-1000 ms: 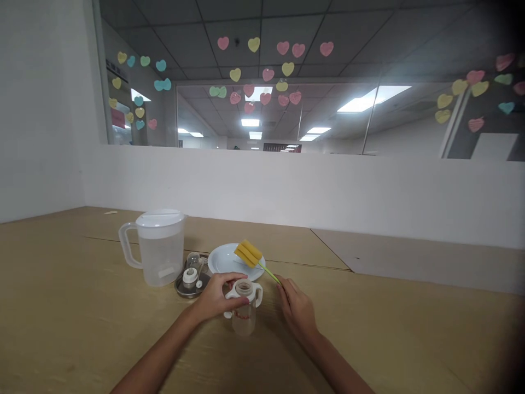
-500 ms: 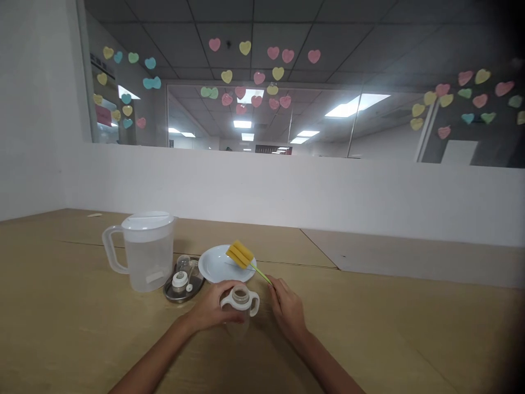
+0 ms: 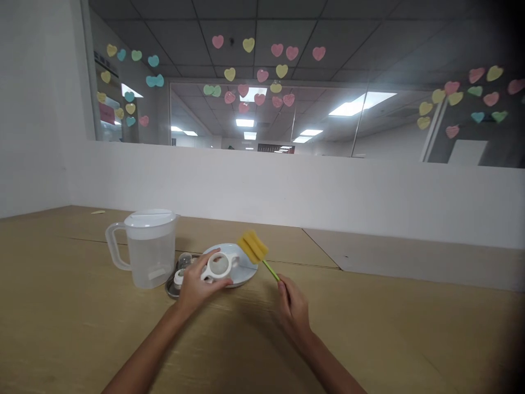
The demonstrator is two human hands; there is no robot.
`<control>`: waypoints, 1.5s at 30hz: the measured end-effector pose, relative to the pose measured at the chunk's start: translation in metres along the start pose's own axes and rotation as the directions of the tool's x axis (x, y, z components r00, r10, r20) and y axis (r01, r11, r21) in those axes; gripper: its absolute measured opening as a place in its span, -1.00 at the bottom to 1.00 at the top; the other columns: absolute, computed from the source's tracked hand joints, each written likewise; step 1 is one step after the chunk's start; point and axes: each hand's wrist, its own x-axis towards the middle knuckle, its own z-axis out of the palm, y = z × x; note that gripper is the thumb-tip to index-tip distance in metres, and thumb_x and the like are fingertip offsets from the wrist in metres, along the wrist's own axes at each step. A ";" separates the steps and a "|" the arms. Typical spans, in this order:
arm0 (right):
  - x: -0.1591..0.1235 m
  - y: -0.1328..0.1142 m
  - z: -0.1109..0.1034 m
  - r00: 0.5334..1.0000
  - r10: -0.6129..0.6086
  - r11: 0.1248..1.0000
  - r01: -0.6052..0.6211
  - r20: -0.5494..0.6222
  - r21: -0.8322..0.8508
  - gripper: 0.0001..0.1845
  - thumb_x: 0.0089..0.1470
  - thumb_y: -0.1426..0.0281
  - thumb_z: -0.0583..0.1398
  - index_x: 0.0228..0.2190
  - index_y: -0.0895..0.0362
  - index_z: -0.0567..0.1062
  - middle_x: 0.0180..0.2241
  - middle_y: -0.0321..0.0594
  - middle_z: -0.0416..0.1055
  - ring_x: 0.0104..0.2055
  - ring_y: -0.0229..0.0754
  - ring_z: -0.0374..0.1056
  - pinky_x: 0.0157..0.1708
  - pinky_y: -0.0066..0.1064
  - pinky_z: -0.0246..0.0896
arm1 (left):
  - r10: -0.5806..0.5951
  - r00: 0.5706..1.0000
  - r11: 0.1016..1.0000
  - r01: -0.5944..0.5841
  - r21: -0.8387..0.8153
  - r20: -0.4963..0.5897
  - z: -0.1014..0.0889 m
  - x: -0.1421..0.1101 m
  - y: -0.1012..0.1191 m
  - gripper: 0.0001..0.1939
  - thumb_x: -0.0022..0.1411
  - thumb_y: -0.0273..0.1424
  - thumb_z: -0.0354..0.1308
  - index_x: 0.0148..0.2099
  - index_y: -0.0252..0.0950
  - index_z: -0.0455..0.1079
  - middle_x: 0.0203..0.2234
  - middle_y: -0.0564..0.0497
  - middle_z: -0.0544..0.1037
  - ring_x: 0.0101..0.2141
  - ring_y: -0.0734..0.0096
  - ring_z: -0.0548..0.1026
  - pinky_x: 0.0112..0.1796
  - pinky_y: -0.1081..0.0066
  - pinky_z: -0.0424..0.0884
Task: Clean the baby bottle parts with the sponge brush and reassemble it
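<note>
Left hand (image 3: 199,285) in a firm grasp, fingers curled around a baby bottle (image 3: 219,266) with a white two-handled collar, held in front of the plate. Right hand (image 3: 292,307) also not released, thumb and fingers pinched on the lower end of the green stem (image 3: 271,270) of a yellow sponge bottle brush (image 3: 253,247).

Bottle clearly nearer to the left hand, and to the left of the right hand, with open surface between the two hands. Its long axis tipped strongly toward the camera, so the round collar opening almost facing the view and the body very shortened. Brush stem on a slant, from the right hand up and to the left, the sponge head ending just beside the collar, not touching it, as far as visible.

Bottle body mostly hidden behind collar and left fingers; inside of the bottle hard to make out. Exact contact of the right fingertips on the stem also difficult to see.

Below and behind the hands, a white plate (image 3: 245,280), partly covered by the bottle. To its left, a steel dish (image 3: 170,289) with a small white part (image 3: 178,278) and a clear glass piece (image 3: 185,260), both partly hidden by the left hand. Further left, a clear plastic pitcher (image 3: 148,250) with white lid, water inside. All on a tan surface (image 3: 74,328). Beyond, a white partition (image 3: 287,191), then glass with paper heart notes (image 3: 262,75).
</note>
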 end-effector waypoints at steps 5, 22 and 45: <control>-0.001 -0.005 0.003 0.969 -0.221 0.974 0.224 0.113 -0.014 -0.71 0.19 0.40 -0.04 -0.25 0.17 0.45 -0.52 -0.22 0.40 -0.50 -0.32 0.33 -0.51 -0.55 0.19 | 0.285 0.956 0.862 -0.225 0.455 -0.067 -0.008 0.004 -0.025 -0.45 0.09 -0.09 0.12 0.05 -0.29 0.28 -0.16 -0.14 0.50 -0.17 0.20 0.44 -0.16 0.27 0.30; 0.002 -0.030 -0.005 0.808 -0.568 0.712 0.578 0.157 -0.399 -0.85 0.11 0.48 0.08 -0.36 0.19 0.46 -0.65 -0.33 0.31 -0.67 -0.42 0.15 -0.60 -0.46 -0.08 | 0.467 0.877 0.655 -0.429 0.622 0.114 -0.007 0.002 -0.014 -0.64 0.22 -0.36 0.02 0.07 -0.27 0.29 -0.10 -0.15 0.46 -0.11 0.18 0.41 -0.12 0.25 0.28; 0.003 -0.014 0.001 0.876 -0.476 0.842 0.480 0.080 -0.246 -0.81 0.12 0.46 0.08 -0.36 0.18 0.51 -0.68 -0.32 0.33 -0.66 -0.42 0.19 -0.61 -0.50 -0.02 | 0.381 0.905 0.611 -0.400 0.683 0.190 -0.003 0.012 -0.002 -0.53 0.05 -0.44 0.22 0.04 -0.15 0.28 -0.08 -0.09 0.45 -0.10 0.19 0.39 -0.19 0.29 0.26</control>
